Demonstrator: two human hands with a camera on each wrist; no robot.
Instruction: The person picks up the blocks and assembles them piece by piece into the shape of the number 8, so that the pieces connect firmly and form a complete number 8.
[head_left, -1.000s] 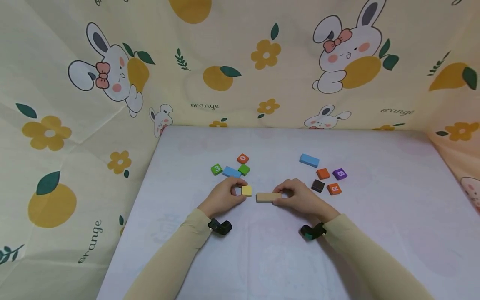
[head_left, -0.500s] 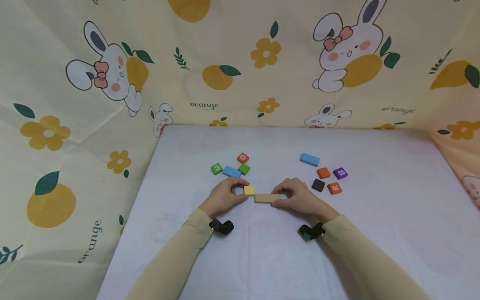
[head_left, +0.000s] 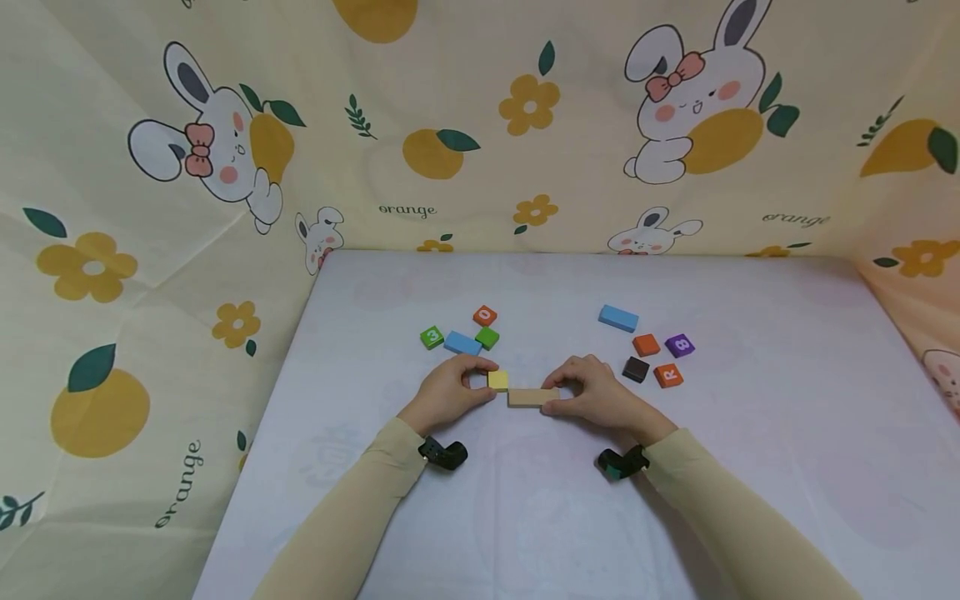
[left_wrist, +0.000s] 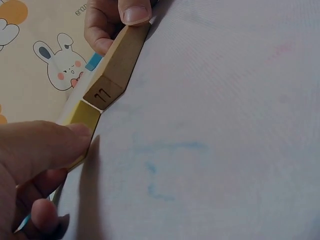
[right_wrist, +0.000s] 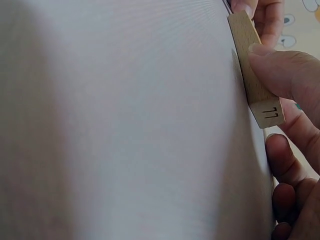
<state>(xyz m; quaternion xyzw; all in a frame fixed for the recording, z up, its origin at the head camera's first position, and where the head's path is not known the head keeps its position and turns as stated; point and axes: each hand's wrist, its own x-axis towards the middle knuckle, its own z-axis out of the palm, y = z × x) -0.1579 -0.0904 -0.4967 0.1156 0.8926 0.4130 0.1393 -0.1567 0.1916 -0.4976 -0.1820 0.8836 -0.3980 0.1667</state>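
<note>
Between its thumb and fingers my left hand pinches a small yellow block. My right hand holds a plain wooden block, long and flat, by its right end. The wooden block bears the number 77 on its end face in the left wrist view, where that end sits right at the corner of the yellow block. A second 77 shows on the other end of the wooden block in the right wrist view. Both blocks are low over the white tabletop.
Behind my left hand lie a blue block, a green 3 tile, a green tile and an orange 0 tile. Right of centre are another blue block, a black tile, a purple tile and orange tiles.
My left hand has moved slightly right with the yellow block, and my right hand slightly left with the wooden block. The gap between the two blocks has closed up.
</note>
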